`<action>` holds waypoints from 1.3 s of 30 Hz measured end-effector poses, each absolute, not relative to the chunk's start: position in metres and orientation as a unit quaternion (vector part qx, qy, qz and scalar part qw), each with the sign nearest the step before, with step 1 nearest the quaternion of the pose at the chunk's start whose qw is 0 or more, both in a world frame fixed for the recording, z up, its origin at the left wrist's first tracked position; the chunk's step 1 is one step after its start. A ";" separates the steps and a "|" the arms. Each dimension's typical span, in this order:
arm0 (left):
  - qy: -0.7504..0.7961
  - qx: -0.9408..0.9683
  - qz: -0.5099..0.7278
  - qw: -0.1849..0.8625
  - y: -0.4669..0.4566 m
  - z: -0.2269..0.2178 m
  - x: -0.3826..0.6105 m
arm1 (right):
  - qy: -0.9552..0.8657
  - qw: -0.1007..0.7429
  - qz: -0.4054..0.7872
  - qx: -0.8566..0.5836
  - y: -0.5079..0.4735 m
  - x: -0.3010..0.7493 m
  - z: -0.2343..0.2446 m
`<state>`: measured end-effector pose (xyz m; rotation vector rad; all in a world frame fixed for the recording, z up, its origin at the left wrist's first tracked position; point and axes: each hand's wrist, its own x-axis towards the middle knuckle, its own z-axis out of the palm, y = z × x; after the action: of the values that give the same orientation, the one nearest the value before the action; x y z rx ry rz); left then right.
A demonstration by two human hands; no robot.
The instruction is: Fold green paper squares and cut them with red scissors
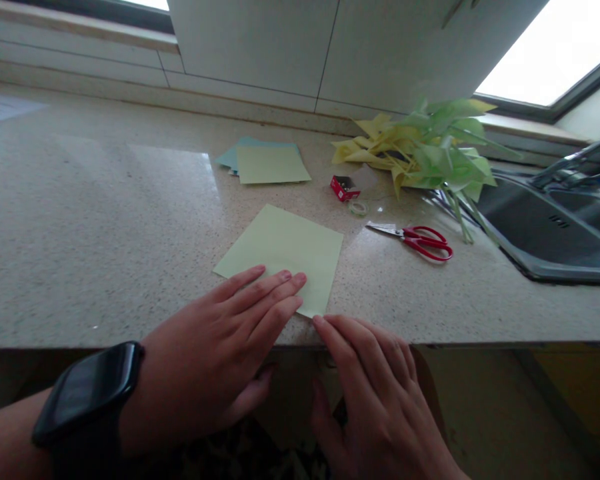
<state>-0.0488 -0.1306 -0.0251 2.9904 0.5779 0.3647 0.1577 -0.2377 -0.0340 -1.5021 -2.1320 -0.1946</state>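
A square sheet of pale green paper (293,243) lies flat on the countertop, turned so that one corner points toward me. My left hand (230,340), with a black smartwatch (87,393) on its wrist, rests with outstretched fingers on the sheet's near left part. My right hand (375,380) is at the near corner, its index fingertip touching or just beside that corner. The fingers of this hand are extended and its thumb hangs below the counter edge. Neither hand grasps anything that I can see.
Red-handled scissors (425,243) lie right of the sheet. Beyond are a small red box (345,188), a tape roll (359,209) and a stack of coloured paper (273,164). Green and yellow paper pinwheels (430,147) lie beside the metal sink (520,220). The counter edge is close to me.
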 end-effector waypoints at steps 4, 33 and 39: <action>0.191 0.974 0.119 0.039 -0.131 -0.022 -0.049 | -0.785 0.252 -0.073 -0.561 -0.238 0.158 -0.035; 0.174 0.978 0.110 0.025 -0.130 -0.023 -0.049 | -0.792 0.255 -0.056 -0.552 -0.237 0.163 -0.032; 0.176 0.978 0.108 0.028 -0.130 -0.025 -0.049 | -0.794 0.260 -0.055 -0.547 -0.237 0.164 -0.030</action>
<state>-0.0494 -0.1301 -0.0246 3.0194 0.5439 0.3349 0.1639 -0.2374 -0.0300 -1.4820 -2.1504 -0.1501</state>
